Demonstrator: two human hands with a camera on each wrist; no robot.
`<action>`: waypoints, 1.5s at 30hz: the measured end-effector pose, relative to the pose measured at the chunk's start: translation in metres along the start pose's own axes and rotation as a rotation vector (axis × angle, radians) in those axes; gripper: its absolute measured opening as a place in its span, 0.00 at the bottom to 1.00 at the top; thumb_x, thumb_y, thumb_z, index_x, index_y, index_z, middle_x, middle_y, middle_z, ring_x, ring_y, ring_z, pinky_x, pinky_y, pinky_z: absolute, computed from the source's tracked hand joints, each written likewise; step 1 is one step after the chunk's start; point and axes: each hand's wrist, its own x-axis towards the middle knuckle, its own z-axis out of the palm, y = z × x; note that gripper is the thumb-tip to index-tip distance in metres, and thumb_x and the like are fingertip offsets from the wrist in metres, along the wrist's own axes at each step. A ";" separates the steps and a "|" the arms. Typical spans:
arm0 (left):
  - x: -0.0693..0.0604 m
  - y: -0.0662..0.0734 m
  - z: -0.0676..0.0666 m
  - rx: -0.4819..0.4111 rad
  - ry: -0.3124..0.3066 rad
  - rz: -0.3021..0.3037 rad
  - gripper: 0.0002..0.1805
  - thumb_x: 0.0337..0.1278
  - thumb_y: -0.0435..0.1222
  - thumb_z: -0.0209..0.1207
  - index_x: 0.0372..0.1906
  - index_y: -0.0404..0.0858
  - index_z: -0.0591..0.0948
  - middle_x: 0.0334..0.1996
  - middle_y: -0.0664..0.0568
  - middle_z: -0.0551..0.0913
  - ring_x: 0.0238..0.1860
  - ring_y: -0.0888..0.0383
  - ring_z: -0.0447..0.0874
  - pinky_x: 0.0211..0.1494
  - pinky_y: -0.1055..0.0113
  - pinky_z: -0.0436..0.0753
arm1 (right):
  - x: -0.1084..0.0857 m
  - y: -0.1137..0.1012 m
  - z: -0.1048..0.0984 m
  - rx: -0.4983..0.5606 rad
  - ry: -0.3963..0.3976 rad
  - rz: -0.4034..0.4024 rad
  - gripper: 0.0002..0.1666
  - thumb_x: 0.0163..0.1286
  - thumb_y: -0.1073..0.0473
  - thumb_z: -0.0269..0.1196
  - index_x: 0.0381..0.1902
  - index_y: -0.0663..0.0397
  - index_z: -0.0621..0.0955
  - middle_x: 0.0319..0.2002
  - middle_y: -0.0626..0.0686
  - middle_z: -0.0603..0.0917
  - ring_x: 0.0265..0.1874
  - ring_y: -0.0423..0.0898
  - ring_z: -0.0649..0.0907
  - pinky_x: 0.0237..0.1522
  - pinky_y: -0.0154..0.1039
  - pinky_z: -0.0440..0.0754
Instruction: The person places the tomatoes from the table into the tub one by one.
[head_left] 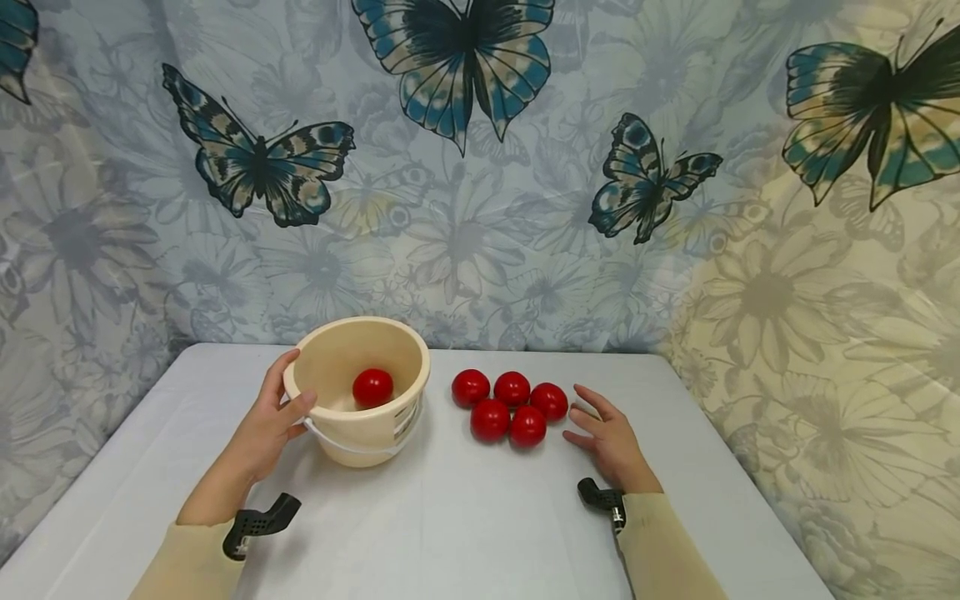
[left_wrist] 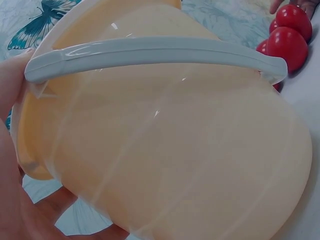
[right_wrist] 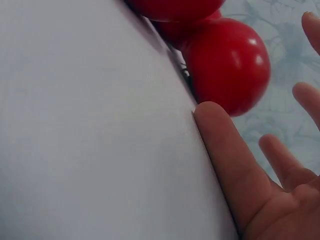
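Observation:
A cream plastic bucket (head_left: pixel 352 446) stands left of centre on the table, its pale handle (left_wrist: pixel 155 51) hanging down the near side. Inside it lies one red ball (head_left: pixel 372 388). My left hand (head_left: pixel 262 425) grips the bucket's left side, thumb over the rim and fingers around the outside wall. To the right of the bucket, several glossy red balls (head_left: pixel 490 420) sit clustered together. Beside the rightmost red ball (right_wrist: pixel 230 67) is my right hand (head_left: pixel 611 442), its fingers spread and holding nothing. Whether a fingertip touches that ball I cannot tell.
A white cloth covers the table (head_left: pixel 480 525). Behind it hangs a fabric backdrop (head_left: pixel 480 250) printed with butterflies and flowers, close to the table's far edge. A black wrist device (head_left: pixel 258 525) is strapped at each sleeve.

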 end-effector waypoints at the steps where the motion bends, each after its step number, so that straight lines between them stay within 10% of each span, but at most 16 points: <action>1: 0.000 0.000 0.000 -0.003 0.003 0.000 0.41 0.76 0.36 0.51 0.80 0.50 0.38 0.79 0.46 0.36 0.72 0.35 0.51 0.49 0.63 0.77 | 0.002 0.000 0.001 -0.006 -0.008 -0.006 0.38 0.73 0.64 0.62 0.76 0.60 0.61 0.76 0.59 0.55 0.71 0.58 0.61 0.50 0.53 0.80; 35: 0.001 -0.002 -0.002 -0.009 0.001 -0.005 0.41 0.76 0.35 0.50 0.80 0.50 0.38 0.79 0.44 0.36 0.71 0.34 0.51 0.50 0.61 0.76 | 0.027 0.008 0.015 -0.279 -0.044 0.008 0.37 0.67 0.62 0.69 0.72 0.51 0.71 0.68 0.64 0.68 0.64 0.63 0.71 0.47 0.45 0.82; 45: 0.002 -0.003 0.000 -0.006 0.015 -0.001 0.41 0.75 0.36 0.51 0.80 0.50 0.39 0.79 0.46 0.35 0.71 0.34 0.52 0.47 0.67 0.78 | 0.023 0.003 0.015 -0.178 0.004 0.021 0.35 0.69 0.66 0.65 0.72 0.56 0.69 0.69 0.61 0.66 0.63 0.64 0.72 0.46 0.47 0.82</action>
